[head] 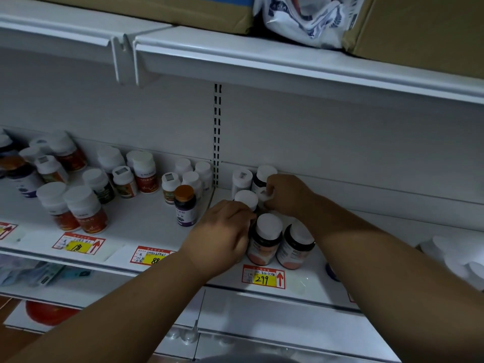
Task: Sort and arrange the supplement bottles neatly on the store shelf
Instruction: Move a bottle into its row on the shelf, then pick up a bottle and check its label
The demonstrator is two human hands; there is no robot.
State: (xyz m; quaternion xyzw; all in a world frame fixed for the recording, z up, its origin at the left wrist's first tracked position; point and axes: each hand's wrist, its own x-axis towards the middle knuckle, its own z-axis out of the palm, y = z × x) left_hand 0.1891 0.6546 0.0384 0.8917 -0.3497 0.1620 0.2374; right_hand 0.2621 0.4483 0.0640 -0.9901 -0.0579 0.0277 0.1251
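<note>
- The white metal store shelf [146,221] carries many supplement bottles with white caps, in two bays parted by a slotted upright [217,134].
- The left hand [222,231] reaches to the right bay, its fingers curled round a bottle with a white cap [246,199]; the bottle's body is hidden behind the hand.
- The right hand [286,195] is farther back, its fingers closed on the white cap of a dark bottle [263,191], just in front of the back panel.
- Behind it stand a dark bottle with a white cap [265,175] and a white bottle [241,179], touching or nearly touching.
- At the front of that bay two dark bottles with peach labels stand upright side by side: one [264,243] just right of the left hand, the other [296,247] partly under the right forearm.
- A red and yellow price tag reading 299 [263,277] lies on the shelf edge below them.
- In the left bay the bottles stand loosely scattered, among them an orange-capped dark bottle [185,205] near the upright and two red-labelled bottles [86,210] at the front.
- Brown cardboard boxes [419,24] and a white and blue bag [303,17] sit on the shelf above.
</note>
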